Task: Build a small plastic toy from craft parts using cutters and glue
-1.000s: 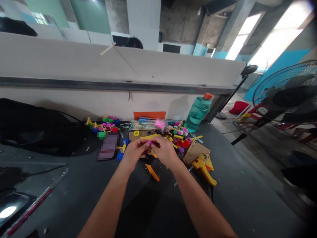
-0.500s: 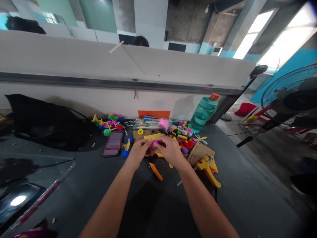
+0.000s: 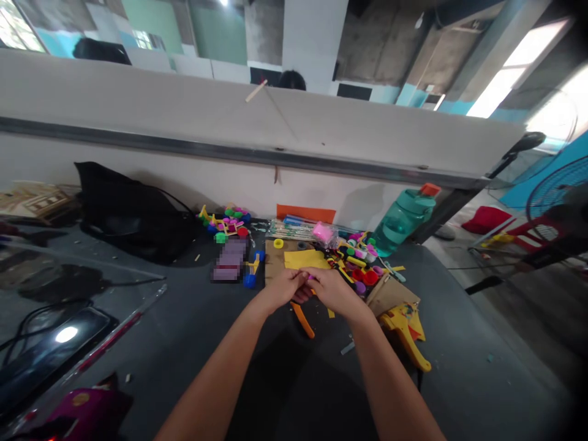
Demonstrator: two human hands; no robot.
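My left hand [image 3: 285,286] and my right hand [image 3: 331,290] meet fingertip to fingertip above the dark table [image 3: 193,331]. Both are closed in a pinch on a small pink piece [image 3: 311,278], of which only a sliver shows between the fingers. An orange strip [image 3: 303,319] lies on the table just below my hands. Behind them sits a yellow sheet [image 3: 305,259] on brown cardboard [image 3: 274,263]. To the right lies a heap of coloured caps [image 3: 361,269].
A teal water bottle [image 3: 403,221] stands at the back right by the partition wall [image 3: 229,128]. A yellow glue gun [image 3: 408,331] and cardboard piece lie right of my hands. A black bag [image 3: 133,214] sits at the left, a phone [image 3: 50,349] at the near left. A fan [image 3: 558,208] stands far right.
The view has swung to the left, so the table's left side and phone show more. My hands stay together on the pink piece, which is more covered by my fingers now.
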